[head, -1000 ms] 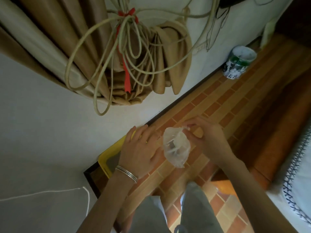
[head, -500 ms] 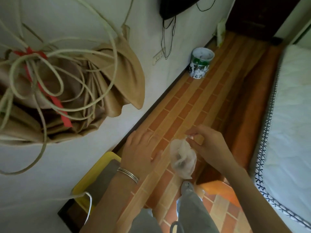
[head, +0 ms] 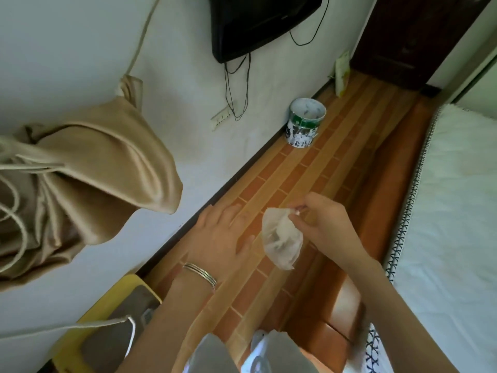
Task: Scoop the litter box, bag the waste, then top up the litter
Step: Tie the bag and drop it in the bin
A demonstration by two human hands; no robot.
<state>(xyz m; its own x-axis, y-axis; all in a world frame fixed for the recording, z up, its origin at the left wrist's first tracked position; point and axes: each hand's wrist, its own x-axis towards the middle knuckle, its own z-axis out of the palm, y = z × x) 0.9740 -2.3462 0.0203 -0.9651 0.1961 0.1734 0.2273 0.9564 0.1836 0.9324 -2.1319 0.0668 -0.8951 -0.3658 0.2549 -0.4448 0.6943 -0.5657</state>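
Note:
A small clear plastic bag (head: 281,238) with dark clumps inside hangs above the tiled floor, and my right hand (head: 326,224) pinches it at the top. Just left of the bag, my left hand (head: 223,235) is spread with straight fingers and holds nothing; a silver bangle sits on its wrist. The yellow litter box (head: 80,337) with grey litter stands at the lower left against the wall, partly cut off by the frame's edge.
A green-and-white bucket (head: 305,122) stands by the wall further along the brick-pattern floor. A tied beige curtain (head: 94,168) with cords hangs at the left. A white mattress (head: 451,224) runs along the right. A wall-mounted screen (head: 258,20) with dangling cables is above.
The view has swung right and up along the floor. My left hand has let go of the bag and opened beside it, while my right hand keeps hold of the bag's top.

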